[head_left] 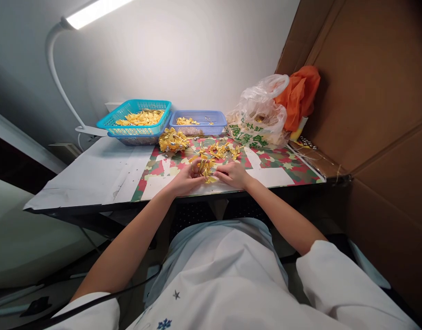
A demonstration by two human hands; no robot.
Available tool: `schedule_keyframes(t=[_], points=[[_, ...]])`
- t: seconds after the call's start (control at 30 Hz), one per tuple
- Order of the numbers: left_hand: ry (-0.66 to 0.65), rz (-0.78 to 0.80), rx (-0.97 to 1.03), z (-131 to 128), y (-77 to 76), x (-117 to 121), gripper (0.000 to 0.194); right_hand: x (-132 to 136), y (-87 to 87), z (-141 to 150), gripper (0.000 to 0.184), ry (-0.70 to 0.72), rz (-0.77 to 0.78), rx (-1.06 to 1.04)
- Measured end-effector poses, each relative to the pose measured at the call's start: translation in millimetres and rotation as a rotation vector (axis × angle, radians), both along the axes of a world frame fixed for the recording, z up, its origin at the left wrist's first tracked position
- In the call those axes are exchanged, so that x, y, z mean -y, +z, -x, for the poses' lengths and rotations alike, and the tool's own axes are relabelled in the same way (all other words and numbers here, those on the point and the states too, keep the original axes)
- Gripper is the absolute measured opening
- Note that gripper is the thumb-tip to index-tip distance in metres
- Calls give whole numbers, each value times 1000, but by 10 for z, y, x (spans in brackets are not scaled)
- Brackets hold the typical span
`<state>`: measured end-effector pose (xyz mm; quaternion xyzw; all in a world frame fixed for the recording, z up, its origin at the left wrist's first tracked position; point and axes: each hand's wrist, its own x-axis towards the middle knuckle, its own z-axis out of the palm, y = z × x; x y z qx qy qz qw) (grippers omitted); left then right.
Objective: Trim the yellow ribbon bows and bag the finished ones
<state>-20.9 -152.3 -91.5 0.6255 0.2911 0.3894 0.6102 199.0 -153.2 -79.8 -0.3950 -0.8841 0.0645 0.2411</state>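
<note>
My left hand [189, 178] is closed around a small bunch of gold artificial flowers [206, 167] with wire stems, just above the table's front edge. Close on its right, my right hand [232, 175] has thumb and fingers pinched together at the side of that bunch; whatever lies between those fingertips is too small to make out. Beyond both hands, loose gold flowers [220, 150] are scattered on the camouflage-patterned sheet [297, 166]. A thicker clump of gold flowers [173, 141] lies behind my left hand.
At the back left, a turquoise basket [104, 124] of gold pieces rests on another basket. Beside it stands a blue-violet basket [197, 129] with a few pieces. A plastic bag [259, 123] and orange cloth [298, 94] fill the back right, by a cardboard wall [376, 91]. A lamp [54, 68] arches overhead.
</note>
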Motion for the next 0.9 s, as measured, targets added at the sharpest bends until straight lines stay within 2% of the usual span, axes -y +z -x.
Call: schedule_keyframes(t=[0.53,0.9], points=[[-22,39,8,-2,24,7,58,6,-2,-7,41,20,-28,6],[-8,13,-3,-3,31,16,54,-23,0,29,41,24,-33,56]])
